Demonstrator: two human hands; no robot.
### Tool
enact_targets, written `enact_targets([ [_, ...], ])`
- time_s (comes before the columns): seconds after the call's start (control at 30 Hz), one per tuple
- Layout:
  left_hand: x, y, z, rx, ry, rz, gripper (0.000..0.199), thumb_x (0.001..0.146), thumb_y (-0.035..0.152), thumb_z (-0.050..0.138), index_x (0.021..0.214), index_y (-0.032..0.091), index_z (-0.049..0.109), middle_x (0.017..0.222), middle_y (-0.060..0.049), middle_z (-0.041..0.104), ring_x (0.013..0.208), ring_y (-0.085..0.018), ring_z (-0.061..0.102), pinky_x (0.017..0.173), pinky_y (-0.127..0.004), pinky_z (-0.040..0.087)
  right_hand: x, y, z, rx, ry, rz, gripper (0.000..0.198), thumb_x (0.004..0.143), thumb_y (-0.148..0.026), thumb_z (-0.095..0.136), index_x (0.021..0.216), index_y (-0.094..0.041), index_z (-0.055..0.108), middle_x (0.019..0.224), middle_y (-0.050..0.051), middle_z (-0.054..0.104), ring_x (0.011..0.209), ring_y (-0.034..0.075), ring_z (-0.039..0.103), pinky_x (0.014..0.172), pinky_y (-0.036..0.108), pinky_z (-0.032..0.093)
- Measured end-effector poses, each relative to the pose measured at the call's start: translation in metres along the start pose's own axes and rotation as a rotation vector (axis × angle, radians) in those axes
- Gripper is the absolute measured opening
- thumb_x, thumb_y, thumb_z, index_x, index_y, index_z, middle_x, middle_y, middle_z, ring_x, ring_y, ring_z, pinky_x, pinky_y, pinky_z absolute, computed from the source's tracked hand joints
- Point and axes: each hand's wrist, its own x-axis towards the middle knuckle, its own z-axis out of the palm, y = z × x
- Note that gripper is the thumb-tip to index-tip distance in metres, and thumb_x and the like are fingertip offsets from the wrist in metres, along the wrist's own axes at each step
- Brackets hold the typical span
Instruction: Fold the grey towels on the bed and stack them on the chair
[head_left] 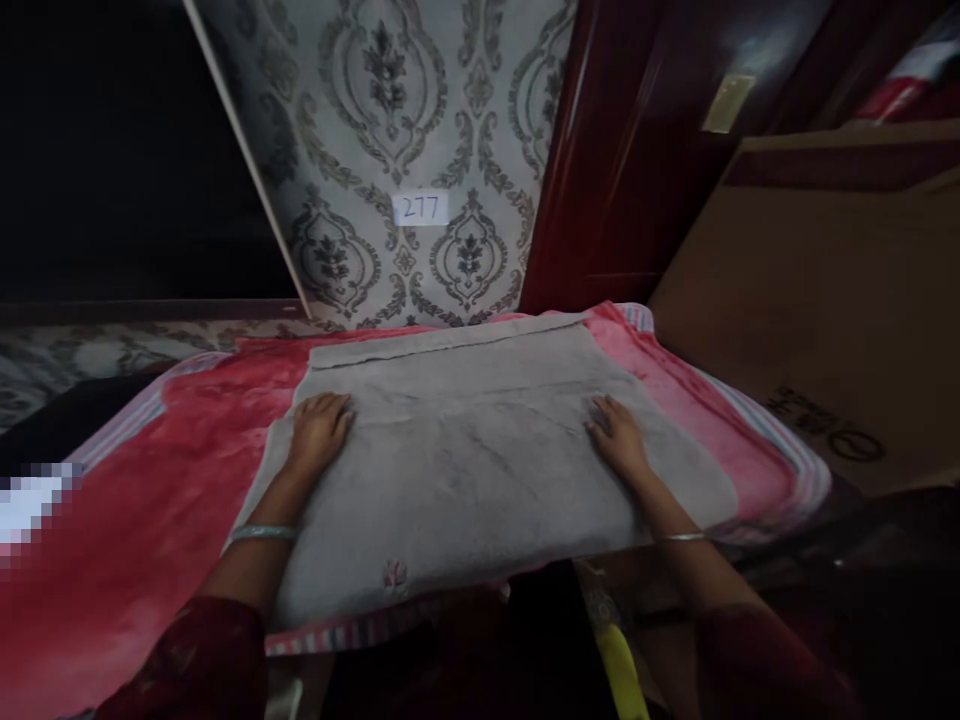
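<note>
A grey towel (450,470) lies spread out on a red and pink blanket (187,460). Its far edge is turned over in a narrow strip, and a small pink embroidered mark (394,574) shows near its front edge. At the towel's left edge, my left hand (319,430) rests flat with the fingers stretched forward. My right hand (618,434) presses lightly on the right part of the towel, its fingers apart and slightly bent. Faint wrinkles run across the cloth between both hands.
A large cardboard box (840,300) stands close on the right, in front of a dark red door (600,180). Behind the blanket is a patterned wall (480,130) with a paper label (421,208). A black screen (135,160) fills the upper left.
</note>
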Motion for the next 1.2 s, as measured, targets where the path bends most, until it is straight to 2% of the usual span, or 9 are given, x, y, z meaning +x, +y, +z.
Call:
enact_targets([
  [0.1, -0.003, 0.002, 0.007, -0.011, 0.041, 0.045, 0.045, 0.094, 0.032, 0.040, 0.122, 0.013, 0.069, 0.124, -0.017, 0.070, 0.123, -0.032, 0.057, 0.108, -0.050, 0.038, 0.025, -0.012, 0.003, 0.045, 0.065, -0.083, 0.050, 0.090, -0.022, 0.052, 0.138, -0.017, 0.063, 0.147, 0.014, 0.055, 0.136, 0.030, 0.048, 0.115, 0.051, 0.038],
  [0.3, -0.003, -0.006, 0.015, 0.037, 0.087, 0.066, 0.048, 0.096, 0.033, 0.034, 0.119, 0.013, 0.070, 0.119, -0.019, 0.070, 0.115, -0.034, 0.060, 0.100, -0.049, 0.042, 0.057, -0.027, 0.007, 0.016, 0.047, -0.009, 0.044, 0.091, -0.014, 0.055, 0.132, -0.020, 0.068, 0.148, 0.011, 0.054, 0.136, 0.029, 0.045, 0.112, 0.048, 0.039],
  [0.4, -0.001, -0.005, 0.016, 0.061, 0.088, 0.067, 0.048, 0.096, 0.033, 0.034, 0.120, 0.013, 0.070, 0.115, -0.019, 0.070, 0.112, -0.034, 0.061, 0.097, -0.049, 0.044, 0.062, -0.028, 0.009, 0.020, 0.034, -0.022, 0.037, 0.094, -0.017, 0.055, 0.127, -0.024, 0.072, 0.148, 0.009, 0.055, 0.131, 0.029, 0.046, 0.107, 0.047, 0.042],
  [0.57, 0.000, -0.001, 0.012, 0.090, 0.094, 0.041, 0.051, 0.096, 0.036, 0.032, 0.119, 0.012, 0.071, 0.110, -0.020, 0.070, 0.107, -0.036, 0.061, 0.092, -0.051, 0.046, 0.074, -0.026, 0.012, 0.048, 0.035, -0.098, 0.037, 0.092, -0.013, 0.056, 0.123, -0.020, 0.074, 0.144, 0.011, 0.058, 0.125, 0.029, 0.047, 0.106, 0.044, 0.040],
  [0.7, 0.000, -0.001, 0.011, 0.099, 0.086, 0.025, 0.050, 0.095, 0.035, 0.031, 0.113, 0.015, 0.073, 0.108, -0.018, 0.071, 0.105, -0.037, 0.061, 0.089, -0.051, 0.046, 0.079, -0.027, 0.017, 0.069, 0.021, -0.108, 0.031, 0.094, -0.014, 0.052, 0.112, -0.020, 0.077, 0.128, 0.010, 0.068, 0.117, 0.027, 0.051, 0.102, 0.039, 0.042],
  [0.83, 0.000, -0.002, 0.011, 0.081, 0.109, 0.022, 0.045, 0.094, 0.035, 0.033, 0.104, 0.018, 0.073, 0.106, -0.018, 0.072, 0.105, -0.037, 0.061, 0.089, -0.053, 0.047, 0.078, -0.025, 0.022, 0.080, 0.040, -0.081, 0.037, 0.095, -0.010, 0.044, 0.109, -0.018, 0.077, 0.109, 0.010, 0.074, 0.111, 0.025, 0.055, 0.099, 0.035, 0.042],
  [1.0, 0.001, -0.002, 0.010, 0.082, 0.160, 0.032, 0.050, 0.095, 0.039, 0.027, 0.098, 0.018, 0.073, 0.104, -0.018, 0.073, 0.100, -0.037, 0.063, 0.088, -0.053, 0.048, 0.081, -0.016, 0.026, 0.069, 0.097, -0.012, 0.048, 0.087, -0.002, 0.042, 0.122, -0.017, 0.073, 0.125, 0.010, 0.070, 0.116, 0.025, 0.052, 0.101, 0.037, 0.041],
  [1.07, 0.001, -0.002, 0.009, 0.074, 0.160, 0.040, 0.050, 0.095, 0.040, 0.027, 0.097, 0.020, 0.073, 0.104, -0.017, 0.074, 0.101, -0.037, 0.064, 0.089, -0.053, 0.048, 0.083, -0.012, 0.027, 0.062, 0.119, 0.017, 0.047, 0.087, -0.003, 0.043, 0.120, -0.017, 0.074, 0.128, 0.010, 0.069, 0.118, 0.027, 0.051, 0.101, 0.039, 0.041],
  [1.2, 0.001, -0.003, 0.007, 0.081, 0.143, 0.006, 0.045, 0.093, 0.040, 0.033, 0.099, 0.019, 0.072, 0.105, -0.018, 0.073, 0.105, -0.038, 0.064, 0.090, -0.054, 0.047, 0.085, -0.006, 0.028, 0.054, 0.153, 0.051, 0.039, 0.089, -0.008, 0.044, 0.107, -0.017, 0.077, 0.114, 0.010, 0.073, 0.114, 0.027, 0.051, 0.096, 0.037, 0.042],
])
